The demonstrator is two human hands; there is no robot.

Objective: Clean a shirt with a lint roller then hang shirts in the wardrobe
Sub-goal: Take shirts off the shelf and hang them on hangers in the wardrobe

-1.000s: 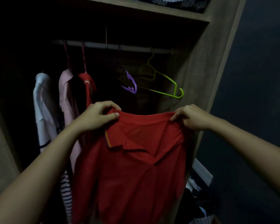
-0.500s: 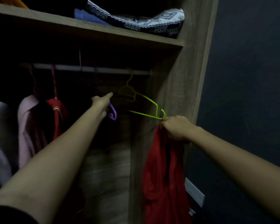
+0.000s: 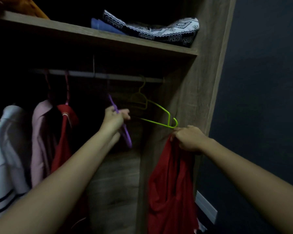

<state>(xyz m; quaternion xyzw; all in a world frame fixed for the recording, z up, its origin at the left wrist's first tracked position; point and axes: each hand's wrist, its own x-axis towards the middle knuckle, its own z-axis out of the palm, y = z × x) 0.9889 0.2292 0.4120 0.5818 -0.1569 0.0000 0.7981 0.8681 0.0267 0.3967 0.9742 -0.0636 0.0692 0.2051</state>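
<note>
Fabric of the red shirt (image 3: 172, 183) hung bunched in the closed grip of the right hand (image 3: 188, 138) beside the right wall of the wardrobe (image 3: 193, 98), probably held aside so the left hand (image 3: 115, 118), curled round the purple hanger (image 3: 126, 134) below the rail (image 3: 125, 78), could free it.

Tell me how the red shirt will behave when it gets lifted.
Probably floppy: the red shirt hangs in loose folds from the right hand. Likely light, since one grip at the top carries it. Hanging free, it could sway.
</note>
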